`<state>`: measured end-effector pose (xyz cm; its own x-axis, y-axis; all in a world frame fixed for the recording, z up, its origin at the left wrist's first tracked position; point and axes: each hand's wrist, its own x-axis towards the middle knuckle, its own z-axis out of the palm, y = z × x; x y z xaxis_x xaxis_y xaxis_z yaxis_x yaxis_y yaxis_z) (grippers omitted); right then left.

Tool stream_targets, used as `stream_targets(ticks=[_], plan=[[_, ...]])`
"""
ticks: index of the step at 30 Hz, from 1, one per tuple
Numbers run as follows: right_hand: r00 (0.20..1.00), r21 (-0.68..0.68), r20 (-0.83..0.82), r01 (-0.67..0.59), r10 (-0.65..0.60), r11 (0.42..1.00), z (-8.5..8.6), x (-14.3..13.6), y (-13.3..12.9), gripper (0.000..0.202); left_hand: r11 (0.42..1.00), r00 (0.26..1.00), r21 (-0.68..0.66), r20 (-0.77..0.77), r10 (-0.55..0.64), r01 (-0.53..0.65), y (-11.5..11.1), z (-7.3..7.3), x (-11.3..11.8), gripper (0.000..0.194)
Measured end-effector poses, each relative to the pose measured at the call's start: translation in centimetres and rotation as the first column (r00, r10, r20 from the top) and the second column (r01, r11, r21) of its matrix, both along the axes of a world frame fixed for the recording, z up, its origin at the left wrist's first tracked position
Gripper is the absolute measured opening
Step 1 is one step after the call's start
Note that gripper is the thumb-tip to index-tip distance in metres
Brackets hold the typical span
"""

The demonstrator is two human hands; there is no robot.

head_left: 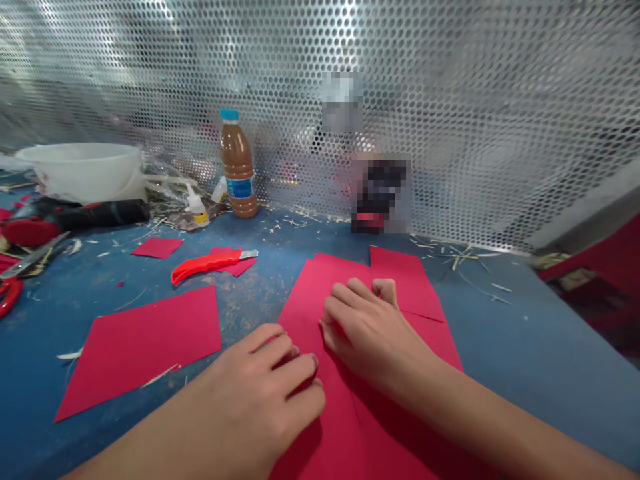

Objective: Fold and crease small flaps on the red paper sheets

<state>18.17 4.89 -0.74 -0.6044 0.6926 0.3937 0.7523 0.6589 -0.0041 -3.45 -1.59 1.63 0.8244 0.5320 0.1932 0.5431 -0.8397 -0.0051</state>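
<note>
Large red sheets (345,427) lie on the blue table below both hands, with overlapping pieces and a seam down the middle. My left hand (273,387) rests at their left edge, fingers bent and slightly apart, nothing visible in it. Further up the sheets, my right hand (363,320) presses down with its fingers curled in; whatever they hold, if anything, is hidden. Past its knuckles a red flap (410,277) lies at the upper right. A separate red sheet (150,343) is to the left, and an orange cutter (207,263) with its blade out lies behind it.
A perforated metal screen (475,120) stands behind the table. Along the back are a brown bottle (237,170), a small glue bottle (197,208), a white bucket (90,173) and a black-and-red tool (100,213). Scissors (10,290) lie at the left edge. Thin straw bits are scattered about.
</note>
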Motion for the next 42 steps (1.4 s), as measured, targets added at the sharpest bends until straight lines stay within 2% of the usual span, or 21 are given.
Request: stream_targets(ticks=[4, 7, 10, 15, 22, 28, 31, 35, 40, 42], plan=[[0.999, -0.088, -0.033, -0.016, 0.013, 0.996, 0.1, 0.2, 0.2, 0.024, 0.992, 0.995, -0.104, 0.067, 0.074, -0.067, 0.8, -0.5, -0.2, 0.031], [0.997, -0.154, -0.062, -0.050, 0.041, 0.987, 0.5, 0.5, 0.4, 0.023, 0.991, 0.993, -0.095, 0.059, 0.105, -0.099, 1.2, -0.9, -0.2, 0.035], [0.995, -0.199, -0.080, -0.070, 0.055, 0.978, 0.8, 0.7, 0.6, 0.021, 0.994, 0.995, -0.072, 0.063, 0.084, -0.079, 1.3, -1.2, -0.2, 0.037], [0.992, -0.224, -0.108, -0.087, 0.064, 0.971, 0.6, 0.9, 0.6, 0.016, 0.998, 0.994, -0.062, 0.110, 0.027, -0.021, 1.7, -1.4, -0.4, 0.030], [0.986, -0.242, -0.138, -0.124, 0.092, 0.962, 0.4, 1.0, 0.7, 0.018, 0.988, 0.994, -0.156, 0.110, 0.020, -0.002, 1.8, -0.4, -0.7, 0.015], [0.982, -0.244, -0.160, -0.134, 0.097, 0.960, -0.1, 1.0, 1.0, 0.017, 0.978, 0.999, -0.209, 0.019, 0.031, -0.026, 1.3, 0.0, -0.7, 0.028], [0.981, -0.254, -0.171, -0.139, 0.097, 0.957, -0.1, 1.0, 1.1, 0.017, 0.976, 1.000, -0.217, -0.013, 0.018, -0.020, 1.3, 0.1, -0.7, 0.029], [0.977, -0.285, -0.183, -0.162, 0.112, 0.945, 0.3, 1.3, 1.2, 0.018, 0.971, 0.998, -0.233, -0.042, 0.039, -0.047, 1.2, 0.2, -0.8, 0.024], [0.964, -0.293, -0.213, -0.221, 0.162, 0.930, 1.3, 2.0, 1.4, 0.007, 0.969, 0.997, -0.239, -0.062, 0.044, -0.058, 1.2, 0.0, -0.7, 0.023], [0.948, -0.285, -0.256, -0.263, 0.192, 0.922, 1.6, 2.2, 1.4, 0.012, 0.973, 0.997, -0.225, -0.070, 0.041, -0.056, 1.0, -0.1, -0.6, 0.021]])
